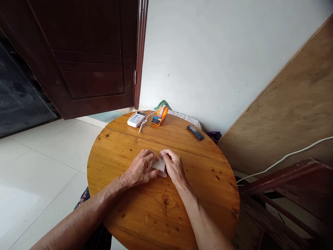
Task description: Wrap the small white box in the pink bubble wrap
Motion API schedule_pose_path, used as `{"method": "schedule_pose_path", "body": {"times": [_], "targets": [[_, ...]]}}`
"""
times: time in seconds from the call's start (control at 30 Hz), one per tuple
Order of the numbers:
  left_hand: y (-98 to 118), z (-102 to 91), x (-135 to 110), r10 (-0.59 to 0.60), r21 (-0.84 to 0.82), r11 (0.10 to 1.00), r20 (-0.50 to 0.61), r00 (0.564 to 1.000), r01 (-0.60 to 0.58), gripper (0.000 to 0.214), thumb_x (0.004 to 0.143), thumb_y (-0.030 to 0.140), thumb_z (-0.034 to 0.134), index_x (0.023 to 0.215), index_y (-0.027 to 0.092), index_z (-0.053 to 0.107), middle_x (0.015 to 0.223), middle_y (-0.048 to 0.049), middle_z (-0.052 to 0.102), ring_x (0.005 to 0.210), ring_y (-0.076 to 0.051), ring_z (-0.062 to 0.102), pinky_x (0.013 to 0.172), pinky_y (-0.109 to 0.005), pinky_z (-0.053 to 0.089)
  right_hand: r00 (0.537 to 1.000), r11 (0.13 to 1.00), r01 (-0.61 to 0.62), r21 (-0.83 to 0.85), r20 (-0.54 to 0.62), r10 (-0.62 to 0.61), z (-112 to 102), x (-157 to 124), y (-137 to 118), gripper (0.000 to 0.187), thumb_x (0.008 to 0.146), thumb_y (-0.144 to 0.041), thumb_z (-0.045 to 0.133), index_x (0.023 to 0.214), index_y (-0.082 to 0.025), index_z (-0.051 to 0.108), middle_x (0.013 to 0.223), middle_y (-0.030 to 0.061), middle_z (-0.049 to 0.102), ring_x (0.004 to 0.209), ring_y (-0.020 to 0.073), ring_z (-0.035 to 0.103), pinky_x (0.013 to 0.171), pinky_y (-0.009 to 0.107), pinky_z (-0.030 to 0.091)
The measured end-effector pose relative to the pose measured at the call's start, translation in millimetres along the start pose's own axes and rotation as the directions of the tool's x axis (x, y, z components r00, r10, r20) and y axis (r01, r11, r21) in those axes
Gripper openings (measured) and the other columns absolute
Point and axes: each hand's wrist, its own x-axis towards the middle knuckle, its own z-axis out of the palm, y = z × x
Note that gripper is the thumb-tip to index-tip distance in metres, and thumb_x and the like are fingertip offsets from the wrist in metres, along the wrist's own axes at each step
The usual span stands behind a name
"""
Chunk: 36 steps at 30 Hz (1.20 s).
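Over the surface (205, 180), near its centre, the half-curled left hand (142, 167) gripped a small packet (158, 165) from nine o'clock, seemingly to steady it while the right hand (174, 166) pinched its one-o'clock corner.

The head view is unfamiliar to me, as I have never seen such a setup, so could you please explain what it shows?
There is no machine here: the two bare hands belong to the person wearing the camera. It sits on their head and looks forward and down, so the forearms enter from the bottom of the picture.

The left hand and the right hand meet over a round wooden table. Between them, in the grip of their fingers, is a small packet with a printed label, partly hidden.

Farther back on the table lie a white device, a white cord, an orange tape dispenser and a dark, blurred object that I cannot identify.
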Motion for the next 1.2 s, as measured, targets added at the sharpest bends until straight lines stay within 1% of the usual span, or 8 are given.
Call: {"method": "schedule_pose_path", "body": {"times": [0.13, 0.27, 0.43, 0.57, 0.7, 0.83, 1.0, 1.2], "targets": [[-3, 0.6, 1, -0.036, -0.03, 0.999, -0.006, 0.999, 0.035, 0.029, 0.078, 0.028, 0.075, 0.105, 0.021, 0.067, 0.109, -0.0073, 0.066, 0.104, -0.024, 0.06, 0.092, -0.037, 0.051, 1.0, 1.0, 0.01, 0.025, 0.017, -0.011, -4, -2, -2, 0.03, 0.085, -0.048, 0.053, 0.072, -0.022, 0.061, 0.07, -0.0005, 0.061, 0.068, 0.0169, 0.055, 0.063, 0.025, 0.043], [-5, 0.8, 3, -0.091, -0.042, 0.995, 0.006, 0.996, 0.091, 0.032, 0.075, 0.023, 0.075, 0.105, 0.021, 0.067, 0.107, -0.0066, 0.066, 0.104, -0.024, 0.06, 0.093, -0.038, 0.051, 0.997, 0.997, 0.055, -0.054, 0.064, -0.051, -9, -10, -6, 0.025, 0.087, -0.042, 0.052, 0.078, -0.023, 0.065, 0.072, -0.0003, 0.065, 0.067, 0.0168, 0.057, 0.064, 0.026, 0.043], [0, -1.2, 5, -0.149, -0.048, 0.988, 0.024, 0.989, 0.15, 0.032, 0.074, 0.023, 0.075, 0.104, 0.019, 0.065, 0.105, -0.0067, 0.066, 0.102, -0.024, 0.06, 0.091, -0.037, 0.05, 0.982, 0.975, 0.154, -0.162, 0.135, -0.132, -17, -15, -11, 0.02, 0.089, -0.035, 0.051, 0.084, -0.023, 0.066, 0.077, 0.0002, 0.069, 0.069, 0.017, 0.062, 0.066, 0.026, 0.045], [4, -2.6, 6, -0.197, -0.042, 0.979, 0.033, 0.98, 0.198, 0.036, 0.073, 0.025, 0.076, 0.105, 0.019, 0.061, 0.104, -0.0058, 0.066, 0.1, -0.024, 0.06, 0.089, -0.037, 0.05, 0.954, 0.949, 0.246, -0.196, 0.22, -0.202, -24, -12, -13, 0.02, 0.091, -0.03, 0.05, 0.084, -0.023, 0.067, 0.08, 0.0009, 0.07, 0.073, 0.017, 0.064, 0.069, 0.026, 0.048], [6, -2.9, 6, -0.203, -0.046, 0.978, 0.038, 0.978, 0.205, 0.038, 0.073, 0.025, 0.076, 0.107, 0.019, 0.061, 0.106, -0.0065, 0.066, 0.103, -0.025, 0.06, 0.091, -0.038, 0.05, 0.907, 0.925, 0.351, -0.145, 0.298, -0.298, -33, -8, -11, 0.023, 0.089, -0.024, 0.051, 0.088, -0.022, 0.073, 0.091, 0.0042, 0.074, 0.085, 0.0183, 0.069, 0.079, 0.028, 0.053], [4, -1.1, 5, -0.181, -0.055, 0.982, 0.027, 0.983, 0.182, 0.034, 0.075, 0.025, 0.076, 0.106, 0.02, 0.062, 0.106, -0.0062, 0.065, 0.102, -0.024, 0.06, 0.091, -0.038, 0.05, 0.876, 0.918, 0.378, -0.116, 0.365, -0.315, -42, -6, -7, 0.026, 0.089, -0.022, 0.055, 0.098, -0.022, 0.079, 0.107, 0.0078, 0.075, 0.099, 0.0202, 0.071, 0.089, 0.031, 0.056], [-1, 2.2, 3, -0.11, -0.063, 0.992, -0.01, 0.994, 0.109, 0.028, 0.077, 0.024, 0.076, 0.102, 0.02, 0.064, 0.116, -0.0082, 0.06, 0.109, -0.024, 0.06, 0.094, -0.037, 0.052, 0.845, 0.846, 0.488, -0.213, 0.359, -0.397, -46, -7, -3, 0.028, 0.091, -0.02, 0.056, 0.102, -0.025, 0.08, 0.125, 0.0089, 0.07, 0.112, 0.023, 0.068, 0.095, 0.036, 0.055], [-3, 5.1, 1, -0.093, -0.046, 0.995, -0.001, 0.996, 0.093, 0.022, 0.079, 0.026, 0.076, 0.099, 0.021, 0.067, 0.124, -0.0094, 0.055, 0.117, -0.025, 0.058, 0.099, -0.039, 0.052, 0.799, 0.743, 0.588, -0.319, 0.372, -0.472, -46, -8, -6, 0.027, 0.09, -0.017, 0.058, 0.099, -0.028, 0.081, 0.127, 0.0073, 0.069, 0.112, 0.0241, 0.066, 0.096, 0.04, 0.054]]}}
